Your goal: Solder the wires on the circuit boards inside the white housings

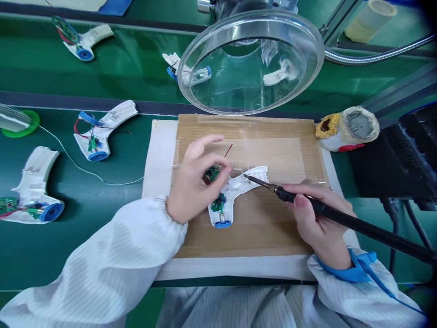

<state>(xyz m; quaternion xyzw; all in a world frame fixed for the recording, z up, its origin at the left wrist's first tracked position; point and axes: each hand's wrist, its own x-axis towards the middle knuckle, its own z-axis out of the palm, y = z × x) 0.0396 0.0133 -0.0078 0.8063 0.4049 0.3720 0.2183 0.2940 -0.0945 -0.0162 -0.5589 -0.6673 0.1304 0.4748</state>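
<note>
One thin wire (119,184), pinched by left hand (201,182); right hand (319,218) pinches soldering iron (327,212) at curved white shell (239,186).

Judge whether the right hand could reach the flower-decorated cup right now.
Probably yes: nothing visible blocks the way to the cup, though the right hand is occupied, holding the soldering iron.

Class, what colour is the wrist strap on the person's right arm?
Blue; the head view shows it best.
</note>
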